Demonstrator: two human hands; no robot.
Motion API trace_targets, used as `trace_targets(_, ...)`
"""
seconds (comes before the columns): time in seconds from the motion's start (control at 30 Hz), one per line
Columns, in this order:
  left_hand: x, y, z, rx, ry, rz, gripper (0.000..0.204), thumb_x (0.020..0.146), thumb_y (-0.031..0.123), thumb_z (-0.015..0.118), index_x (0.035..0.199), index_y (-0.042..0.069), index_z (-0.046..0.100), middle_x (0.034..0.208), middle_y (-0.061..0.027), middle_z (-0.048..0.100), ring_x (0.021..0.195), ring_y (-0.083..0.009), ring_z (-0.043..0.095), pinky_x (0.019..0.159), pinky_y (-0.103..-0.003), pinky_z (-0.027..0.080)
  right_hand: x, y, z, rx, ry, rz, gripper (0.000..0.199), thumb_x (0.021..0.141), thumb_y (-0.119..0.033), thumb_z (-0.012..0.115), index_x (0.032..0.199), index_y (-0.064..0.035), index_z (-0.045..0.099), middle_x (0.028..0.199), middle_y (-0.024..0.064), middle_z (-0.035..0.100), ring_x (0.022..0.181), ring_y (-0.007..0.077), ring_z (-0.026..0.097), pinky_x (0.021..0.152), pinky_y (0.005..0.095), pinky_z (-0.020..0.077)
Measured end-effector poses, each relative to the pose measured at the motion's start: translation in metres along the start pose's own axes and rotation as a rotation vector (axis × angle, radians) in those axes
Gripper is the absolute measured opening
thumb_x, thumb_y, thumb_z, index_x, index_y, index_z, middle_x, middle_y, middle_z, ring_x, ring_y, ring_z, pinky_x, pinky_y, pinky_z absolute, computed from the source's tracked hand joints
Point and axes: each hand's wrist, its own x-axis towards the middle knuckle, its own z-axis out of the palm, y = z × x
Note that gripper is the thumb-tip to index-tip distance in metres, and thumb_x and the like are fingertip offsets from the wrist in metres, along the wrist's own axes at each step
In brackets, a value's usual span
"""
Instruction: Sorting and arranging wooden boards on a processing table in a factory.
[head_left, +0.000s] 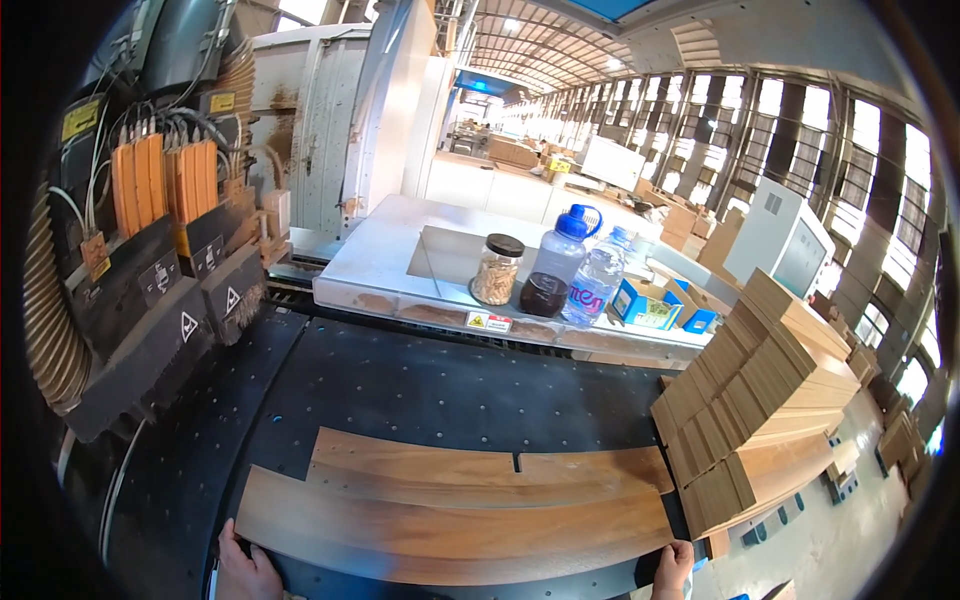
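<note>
A long wood-grain board (450,535) lies across the near part of the black machine bed, its near edge toward me. My left hand (250,572) is closed at its near left corner, fingers at the end and thumb along the near edge. At the near right corner my right hand (674,568) grips the board with curled fingers, their undersides hidden. Just beyond it, a second wood-grain board (420,468) with a small dark notch in its far edge is partly covered by the nearer one.
The black bed (390,375) is dotted with small holes. A machine head with dark brushes (235,300) stands left. On the white beam (370,265) are a jar (497,270), two bottles (553,265) and small blue boxes (650,303). Stacked boards (745,400) rise at right.
</note>
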Motion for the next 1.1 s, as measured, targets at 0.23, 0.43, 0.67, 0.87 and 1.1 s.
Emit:
trace_targets(0.23, -0.018, -0.041, 0.016, -0.081, 0.048, 0.047, 0.046, 0.079, 0.001, 0.045, 0.125, -0.003, 0.045, 0.119, -0.0194, 0.05, 0.107, -0.0331, 0.048, 0.096, -0.04, 0.035, -0.003, -0.047, -0.015, -0.082, -0.194, 0.123, 0.02, 0.082, -0.011, 0.059, 0.099, 0.0002, 0.062, 0.1, 0.0144, 0.062, 0.095, 0.0247, 0.056, 0.087, 0.0342, 0.0447)
trace_targets(0.43, -0.017, -0.035, 0.012, -0.055, 0.044, 0.049, 0.044, 0.08, 0.002, 0.045, 0.124, -0.003, 0.046, 0.119, -0.0197, 0.05, 0.108, -0.034, 0.048, 0.097, -0.041, 0.034, -0.002, -0.025, -0.011, -0.101, -0.15, 0.099, 0.021, 0.079, -0.009, 0.061, 0.098, -0.0001, 0.062, 0.097, 0.0131, 0.062, 0.092, 0.0235, 0.057, 0.084, 0.0339, 0.0458)
trace_targets(0.67, 0.0, -0.008, -0.003, 0.069, 0.072, 0.18, 0.035, 0.083, 0.01, 0.052, 0.117, -0.001, 0.055, 0.104, -0.0236, 0.057, 0.094, -0.041, 0.055, 0.083, -0.044, 0.044, -0.004, -0.008, -0.01, -0.026, -0.14, 0.115, 0.021, 0.078, -0.007, 0.063, 0.098, -0.0007, 0.061, 0.095, 0.0113, 0.063, 0.089, 0.021, 0.057, 0.082, 0.0323, 0.0466)
trace_targets(0.87, 0.0, -0.003, -0.004, 0.045, 0.094, 0.212, 0.034, 0.081, 0.005, 0.052, 0.115, 0.001, 0.057, 0.102, -0.0233, 0.058, 0.093, -0.0406, 0.055, 0.083, -0.044, 0.044, -0.008, -0.053, -0.016, 0.027, -0.167, 0.17, 0.02, 0.079, -0.009, 0.064, 0.096, 0.0004, 0.062, 0.094, 0.0125, 0.063, 0.088, 0.022, 0.058, 0.081, 0.0328, 0.0473)
trace_targets(1.1, -0.002, 0.002, -0.004, 0.051, 0.063, 0.151, 0.038, 0.08, 0.004, 0.052, 0.117, 0.002, 0.056, 0.106, -0.0231, 0.057, 0.098, -0.0405, 0.054, 0.087, -0.044, 0.043, -0.004, -0.055, -0.022, -0.194, -0.198, 0.178, 0.022, 0.08, -0.013, 0.063, 0.096, 0.0023, 0.061, 0.096, 0.0164, 0.062, 0.09, 0.0268, 0.058, 0.083, 0.0343, 0.0463)
